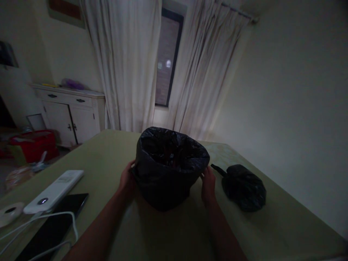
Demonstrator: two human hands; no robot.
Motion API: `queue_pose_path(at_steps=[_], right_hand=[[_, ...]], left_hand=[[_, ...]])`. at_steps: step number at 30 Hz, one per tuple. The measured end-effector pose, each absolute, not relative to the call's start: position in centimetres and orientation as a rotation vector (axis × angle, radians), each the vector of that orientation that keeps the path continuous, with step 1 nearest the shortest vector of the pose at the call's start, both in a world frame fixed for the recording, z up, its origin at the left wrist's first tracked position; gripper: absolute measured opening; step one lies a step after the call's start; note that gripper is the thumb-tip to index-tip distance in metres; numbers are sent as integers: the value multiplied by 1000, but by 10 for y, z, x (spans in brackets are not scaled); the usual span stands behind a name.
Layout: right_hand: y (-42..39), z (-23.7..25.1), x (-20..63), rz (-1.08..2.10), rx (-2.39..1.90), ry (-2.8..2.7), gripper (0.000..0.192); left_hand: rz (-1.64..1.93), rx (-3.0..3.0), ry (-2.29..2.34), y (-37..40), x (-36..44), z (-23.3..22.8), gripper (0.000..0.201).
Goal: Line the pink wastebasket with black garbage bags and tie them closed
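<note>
A small bin lined with a black plastic bag (170, 168) stands in the middle of a green table (272, 228). My left hand (127, 179) grips the bag's edge on the bin's left side. On the right side my right hand (208, 184) pinches the bag just under the rim. The bag's mouth is folded over the rim and open at the top. A tied-up black bag bundle (243, 186) lies on the table just right of my right hand.
At the table's left lie a white remote-like device (54, 191), a dark tablet (51, 228) and a white cable (40, 221). A white cabinet (69, 116), a red crate (34, 145) and curtains (127, 65) around a window stand behind.
</note>
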State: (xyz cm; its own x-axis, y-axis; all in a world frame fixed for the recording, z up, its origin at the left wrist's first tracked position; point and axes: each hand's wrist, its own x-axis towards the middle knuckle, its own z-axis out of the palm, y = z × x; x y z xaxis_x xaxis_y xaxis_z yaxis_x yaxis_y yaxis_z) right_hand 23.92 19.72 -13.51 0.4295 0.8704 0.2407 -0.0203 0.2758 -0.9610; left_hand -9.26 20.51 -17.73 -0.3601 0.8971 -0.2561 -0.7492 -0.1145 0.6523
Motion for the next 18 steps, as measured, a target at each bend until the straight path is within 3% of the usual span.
queue_pose_path(at_steps=[4, 7, 10, 14, 18], right_hand=[[185, -61, 241, 394, -982, -1123, 53], [179, 17, 228, 227, -907, -1686, 45], [191, 72, 197, 327, -956, -2312, 69], [225, 73, 143, 518, -1215, -2890, 112], [242, 22, 105, 584, -1579, -3002, 111]], left_hand=[[1768, 228, 762, 207, -103, -187, 34], [1764, 199, 780, 209, -103, -190, 28], [1720, 216, 805, 213, -95, -190, 25], [1711, 341, 818, 212, -85, -194, 37], [1747, 418, 813, 208, -83, -195, 48]])
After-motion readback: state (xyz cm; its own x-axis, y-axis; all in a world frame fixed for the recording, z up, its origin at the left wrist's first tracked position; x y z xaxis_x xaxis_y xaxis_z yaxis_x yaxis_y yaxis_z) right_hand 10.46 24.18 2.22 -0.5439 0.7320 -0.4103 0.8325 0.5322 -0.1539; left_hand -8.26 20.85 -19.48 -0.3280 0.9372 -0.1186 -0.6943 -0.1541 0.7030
